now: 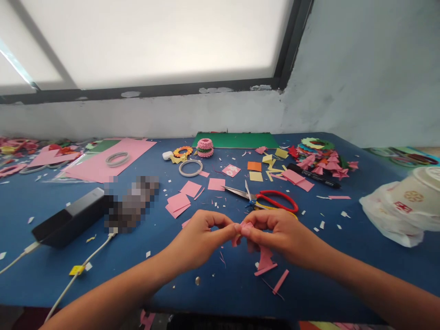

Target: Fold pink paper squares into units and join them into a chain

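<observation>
My left hand (202,236) and my right hand (280,233) meet over the blue table's near half. Both pinch a small piece of pink paper (246,226) between thumbs and index fingers; part of it is hidden by the fingers. Below my right hand lie a cut pink scrap (265,260) and a thin pink strip (281,281). Just beyond the hands are red-handled scissors (277,201), with blades pointing left. Pink squares (178,202) lie to the left of the scissors, with an orange square (254,166) and a yellow square (255,176) farther back.
A black box (70,217) and white cables (82,270) are at the left. Rolls of tape (190,168) and pink sheets (103,167) lie behind. A black marker (318,178) rests near a folded-paper pile (319,156). A bagged cup (409,201) stands at the right.
</observation>
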Tool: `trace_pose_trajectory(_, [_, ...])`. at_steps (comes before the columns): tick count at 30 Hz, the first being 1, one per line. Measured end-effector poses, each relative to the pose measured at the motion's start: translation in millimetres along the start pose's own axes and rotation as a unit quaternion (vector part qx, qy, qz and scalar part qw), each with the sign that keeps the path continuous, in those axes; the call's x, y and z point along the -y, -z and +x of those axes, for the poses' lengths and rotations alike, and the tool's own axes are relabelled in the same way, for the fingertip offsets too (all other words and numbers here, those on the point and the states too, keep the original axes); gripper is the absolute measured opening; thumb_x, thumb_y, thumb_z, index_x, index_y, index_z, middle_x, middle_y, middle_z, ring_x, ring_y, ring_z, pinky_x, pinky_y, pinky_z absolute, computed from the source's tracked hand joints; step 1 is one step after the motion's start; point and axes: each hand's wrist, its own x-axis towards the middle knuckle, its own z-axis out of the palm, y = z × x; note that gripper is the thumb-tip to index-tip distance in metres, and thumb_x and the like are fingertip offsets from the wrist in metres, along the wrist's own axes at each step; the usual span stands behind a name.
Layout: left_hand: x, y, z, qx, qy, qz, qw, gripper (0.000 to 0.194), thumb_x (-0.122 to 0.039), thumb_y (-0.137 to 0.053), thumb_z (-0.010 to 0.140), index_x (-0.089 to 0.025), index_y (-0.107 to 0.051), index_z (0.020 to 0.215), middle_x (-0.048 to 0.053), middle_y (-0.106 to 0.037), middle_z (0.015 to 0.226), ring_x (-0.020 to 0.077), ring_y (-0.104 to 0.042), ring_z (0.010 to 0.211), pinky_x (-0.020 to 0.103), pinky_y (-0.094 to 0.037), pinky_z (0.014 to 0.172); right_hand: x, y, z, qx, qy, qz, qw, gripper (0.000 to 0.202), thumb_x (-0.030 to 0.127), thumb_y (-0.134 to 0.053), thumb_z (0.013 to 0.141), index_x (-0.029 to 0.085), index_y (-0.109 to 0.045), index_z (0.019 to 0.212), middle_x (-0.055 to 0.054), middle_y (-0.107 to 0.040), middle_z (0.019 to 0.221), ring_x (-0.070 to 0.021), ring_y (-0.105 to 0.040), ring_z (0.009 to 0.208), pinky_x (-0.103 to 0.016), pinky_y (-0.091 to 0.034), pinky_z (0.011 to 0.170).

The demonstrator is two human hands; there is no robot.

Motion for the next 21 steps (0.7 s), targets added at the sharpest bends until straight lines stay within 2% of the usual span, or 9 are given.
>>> trace_pose_trajectory(9, [4.7, -0.3, 2.2, 0.016, 0.002, 0.016, 1.000, 0.035, -0.039, -0.049, 0.084, -0.013, -0.063, 0.064, 0.000, -0.059, 0.062, 0.0115, -0.050, 0.061, 0.023, -0.037, 0.061, -3.8, 2.3, 0.7, 0.039, 0.026, -0.036, 0.998, 0.033, 0.036, -0.041, 0.092, 0.014, -0.066, 0.089, -0.001, -0.060, 0.065, -0.0091, -0.052, 0.058, -0.019, -0.039, 0.054])
trace_pose_trajectory(14, [6.2, 2.6, 2.9, 0.032, -0.012, -0.006, 0.999, 0.033, -0.037, -0.048, 0.085, -0.013, -0.061, 0.065, 0.000, -0.059, 0.063, 0.0110, -0.050, 0.063, 0.023, -0.038, 0.063, -8.2, 4.7, 3.4, 0.068, -0.005, 0.039, 0.997, 0.035, 0.043, -0.042, 0.091, 0.014, -0.062, 0.089, 0.001, -0.058, 0.062, -0.0081, -0.050, 0.053, -0.019, -0.037, 0.052])
trace_pose_trajectory(21, [3.2, 6.0, 1.2, 0.058, -0.050, -0.036, 0.996, 0.032, -0.037, -0.047, 0.087, -0.015, -0.060, 0.069, 0.000, -0.060, 0.072, 0.0112, -0.053, 0.071, 0.023, -0.039, 0.068, -14.7, 6.8, 5.2, 0.116, -0.041, 0.176, 0.977, 0.030, 0.041, -0.047, 0.089, 0.013, -0.059, 0.086, 0.002, -0.057, 0.059, -0.0058, -0.047, 0.051, -0.017, -0.035, 0.051])
